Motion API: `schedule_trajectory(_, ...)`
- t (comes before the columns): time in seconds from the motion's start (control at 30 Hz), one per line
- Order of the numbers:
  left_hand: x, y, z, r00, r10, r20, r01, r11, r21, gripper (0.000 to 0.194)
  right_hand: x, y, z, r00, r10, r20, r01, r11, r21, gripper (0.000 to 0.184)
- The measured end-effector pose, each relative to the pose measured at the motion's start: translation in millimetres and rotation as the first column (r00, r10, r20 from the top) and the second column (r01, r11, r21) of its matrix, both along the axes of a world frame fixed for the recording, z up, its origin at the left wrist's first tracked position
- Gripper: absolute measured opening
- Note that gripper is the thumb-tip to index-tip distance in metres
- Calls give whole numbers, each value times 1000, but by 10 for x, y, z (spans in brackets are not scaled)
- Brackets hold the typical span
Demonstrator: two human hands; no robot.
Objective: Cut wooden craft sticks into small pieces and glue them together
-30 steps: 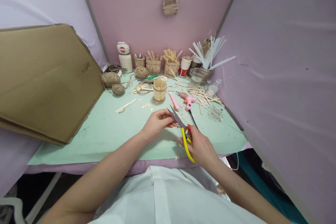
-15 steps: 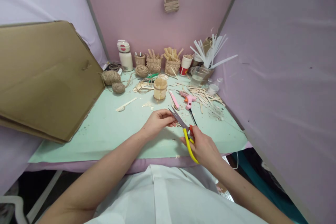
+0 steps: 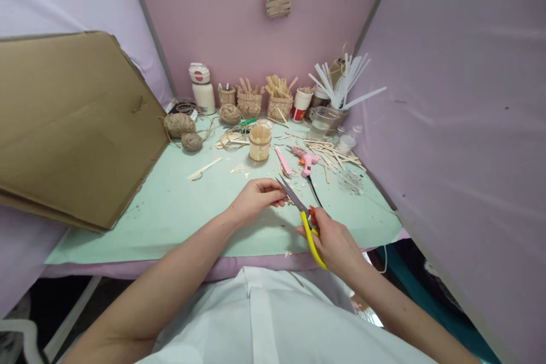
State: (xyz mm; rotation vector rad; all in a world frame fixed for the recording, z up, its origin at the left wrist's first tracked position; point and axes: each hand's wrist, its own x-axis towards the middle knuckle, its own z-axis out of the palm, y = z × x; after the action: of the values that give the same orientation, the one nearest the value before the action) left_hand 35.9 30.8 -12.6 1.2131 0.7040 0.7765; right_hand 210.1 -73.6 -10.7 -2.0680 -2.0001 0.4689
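Observation:
My right hand (image 3: pixel 336 239) grips a pair of scissors (image 3: pixel 294 196) with yellow and red handles; their blades point up and to the left. Close to the blade tips, my left hand (image 3: pixel 259 200) is closed in a pinch, its fingertips pressed together. Whatever sits in that pinch is too small and too covered by the blades to make out. Beyond the hands stands a small round wooden cup (image 3: pixel 260 147) with bands round it. A pink stick-like tool (image 3: pixel 282 162) and a pink glue gun (image 3: pixel 307 164) lie just past the scissors.
Loose wooden sticks (image 3: pixel 330 153) are strewn at the right, beside a clear plastic cup (image 3: pixel 321 124). Balls of twine (image 3: pixel 180 125) lie at the left near a large cardboard sheet (image 3: pixel 81 125). Stick-filled baskets (image 3: pixel 280 107) line the back. The glue gun's cord (image 3: pixel 314 192) runs toward my right hand.
My right hand and the scissors have shifted slightly right and down, the blades drawing back a little from my left fingers. My left hand stays nearly in place.

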Motion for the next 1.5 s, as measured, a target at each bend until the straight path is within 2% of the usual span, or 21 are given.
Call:
schedule_trajectory(0.3, -3, 13, -4, 998, -2, -57, 4, 999, 44, 13, 41, -21, 19, 998, 15, 57, -15, 1000, -3, 15)
schedule_trajectory(0.53, -11, 15, -18, 993, -5, -120, 15, 997, 80, 17, 105, -50, 67, 998, -3, 55, 6, 998, -56, 26)
schedule_trajectory(0.6, -8, 15, -18, 991, 3, -131, 4, 998, 56, 20, 138, -46, 84, 1000, -6, -11, 6, 998, -70, 25)
schedule_trajectory(0.7, -2, 12, -9, 990, 27, -142, -28, 1000, -9, 26, 186, -3, 84, 978, -8, -206, -3, 999, -54, 27)
schedule_trajectory(0.9, -1, 25, 3, 996, 63, -70, -73, 985, -155, 26, 157, 173, 29, 823, -99, -559, 52, 994, -99, 27)
schedule_trajectory(1.0, -5, 39, 0, 995, 86, -41, -93, 971, -219, 26, 87, 281, 6, 751, -119, -649, 113, 992, -51, 27)
schedule_trajectory(1.1, -9, 51, -16, 996, 87, -32, -92, 967, -238, 26, 12, 413, -6, 712, -104, -694, 166, 986, 23, 28)
schedule_trajectory(1.23, -12, 59, -44, 994, 95, -50, -104, 968, -227, 25, -88, 602, -16, 677, -72, -733, 220, 970, 107, 27)
schedule_trajectory(1.33, -7, 52, -51, 990, 121, -66, -130, 979, -155, 27, -159, 706, -24, 642, -3, -767, 206, 964, 168, 28)
schedule_trajectory(1.5, 14, 25, -27, 977, 169, -133, -169, 986, 5, 27, -247, 780, -35, 692, 20, -721, 219, 946, 237, 27)
